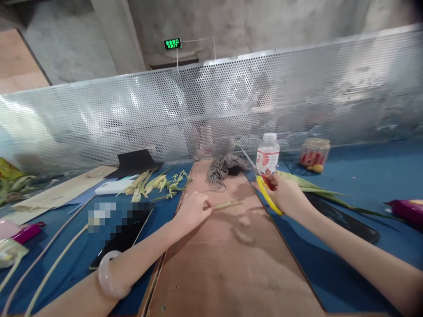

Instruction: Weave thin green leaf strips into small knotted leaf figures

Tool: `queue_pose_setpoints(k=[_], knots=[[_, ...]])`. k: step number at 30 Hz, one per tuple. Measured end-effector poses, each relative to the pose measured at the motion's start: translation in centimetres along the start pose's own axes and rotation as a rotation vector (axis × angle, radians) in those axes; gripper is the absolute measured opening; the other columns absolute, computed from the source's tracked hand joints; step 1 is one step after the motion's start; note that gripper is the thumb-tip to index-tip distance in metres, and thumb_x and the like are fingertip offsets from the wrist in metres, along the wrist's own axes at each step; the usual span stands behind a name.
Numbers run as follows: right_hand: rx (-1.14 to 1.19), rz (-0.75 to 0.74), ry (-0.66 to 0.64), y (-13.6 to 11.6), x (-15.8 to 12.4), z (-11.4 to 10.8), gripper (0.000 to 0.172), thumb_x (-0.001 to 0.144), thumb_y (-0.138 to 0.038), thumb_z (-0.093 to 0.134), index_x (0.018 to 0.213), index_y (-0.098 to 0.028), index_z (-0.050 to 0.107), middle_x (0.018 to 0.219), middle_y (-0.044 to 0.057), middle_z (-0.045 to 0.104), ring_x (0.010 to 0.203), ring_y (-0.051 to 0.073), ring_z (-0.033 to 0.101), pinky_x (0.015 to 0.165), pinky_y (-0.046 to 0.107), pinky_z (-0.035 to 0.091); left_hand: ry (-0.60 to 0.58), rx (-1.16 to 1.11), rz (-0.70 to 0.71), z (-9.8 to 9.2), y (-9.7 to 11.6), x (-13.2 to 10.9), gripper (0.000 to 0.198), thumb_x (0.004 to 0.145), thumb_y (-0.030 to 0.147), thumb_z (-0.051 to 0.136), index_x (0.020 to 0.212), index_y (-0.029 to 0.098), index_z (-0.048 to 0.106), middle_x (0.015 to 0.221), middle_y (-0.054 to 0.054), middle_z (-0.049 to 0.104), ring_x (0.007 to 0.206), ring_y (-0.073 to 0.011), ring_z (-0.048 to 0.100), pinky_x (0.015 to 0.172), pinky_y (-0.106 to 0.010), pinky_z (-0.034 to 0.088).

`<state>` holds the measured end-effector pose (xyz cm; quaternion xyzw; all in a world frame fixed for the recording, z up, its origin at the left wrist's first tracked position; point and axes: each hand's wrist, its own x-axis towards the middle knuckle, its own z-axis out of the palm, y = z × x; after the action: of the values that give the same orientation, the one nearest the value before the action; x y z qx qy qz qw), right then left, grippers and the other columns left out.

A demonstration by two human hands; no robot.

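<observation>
My left hand [192,210] is closed in a pinch on a thin pale stem [227,204] that lies across the brown cardboard sheet [231,264]. A pale bangle [110,277] sits on that wrist. My right hand [287,193] grips yellow-handled scissors [266,193], whose blades point up and away toward the plastic bottle [267,154]. The scissors are a little to the right of the stem's free end. A bundle of grey cord [222,169] lies at the far end of the cardboard.
Cut green stems and leaves [155,184] lie left of the cardboard near a white case [114,187] and a dark phone [124,235]. Long leaves [324,191], a black tablet [343,220] and a jar [314,154] are on the right. A perforated metal screen [231,101] backs the blue table [363,176].
</observation>
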<state>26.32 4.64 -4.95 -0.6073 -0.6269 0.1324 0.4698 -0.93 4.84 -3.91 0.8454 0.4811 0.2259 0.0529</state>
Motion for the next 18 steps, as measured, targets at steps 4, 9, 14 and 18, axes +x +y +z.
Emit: queue_pose_setpoints(k=[4,9,14,18], knots=[[-0.299,0.008,0.039,0.6,0.4,0.0,0.029,0.069,-0.039,0.063,0.087,-0.017,0.057,0.073,0.006,0.065,0.063,0.019,0.059,0.055,0.027,0.039,0.123,-0.486,-0.247,-1.3,-0.9,0.2,0.012,0.075,0.029,0.060,0.077,0.017,0.061,0.078,-0.006,0.071,0.074,-0.0194,0.065,0.072,-0.031,0.046],[-0.314,-0.019,-0.067,1.0,0.3,0.4,0.028,0.068,-0.041,0.064,0.081,-0.016,0.058,0.067,0.003,0.063,0.057,0.016,0.057,0.053,0.025,0.038,0.197,-1.201,-0.351,-1.7,-0.6,0.1,0.017,0.075,0.027,0.066,0.082,0.015,0.055,0.081,-0.007,0.070,0.079,-0.0172,0.067,0.083,-0.033,0.048],[-0.400,-0.211,-0.187,2.4,0.7,1.0,0.025,0.071,-0.042,0.062,0.071,-0.017,0.066,0.065,0.005,0.065,0.058,0.019,0.057,0.055,0.028,0.039,0.109,-1.438,-0.294,-1.8,0.7,-0.9,0.026,0.074,0.021,0.068,0.097,0.013,0.058,0.084,-0.008,0.069,0.081,-0.0185,0.067,0.085,-0.035,0.050],[-0.331,-0.311,-0.125,1.0,0.2,1.0,0.025,0.077,-0.035,0.055,0.065,-0.016,0.067,0.069,0.010,0.066,0.071,0.024,0.059,0.070,0.034,0.043,-0.003,-1.492,-0.284,-1.9,1.5,-1.5,0.024,0.078,0.022,0.065,0.099,0.011,0.061,0.086,-0.011,0.069,0.082,-0.0192,0.067,0.084,-0.034,0.051]])
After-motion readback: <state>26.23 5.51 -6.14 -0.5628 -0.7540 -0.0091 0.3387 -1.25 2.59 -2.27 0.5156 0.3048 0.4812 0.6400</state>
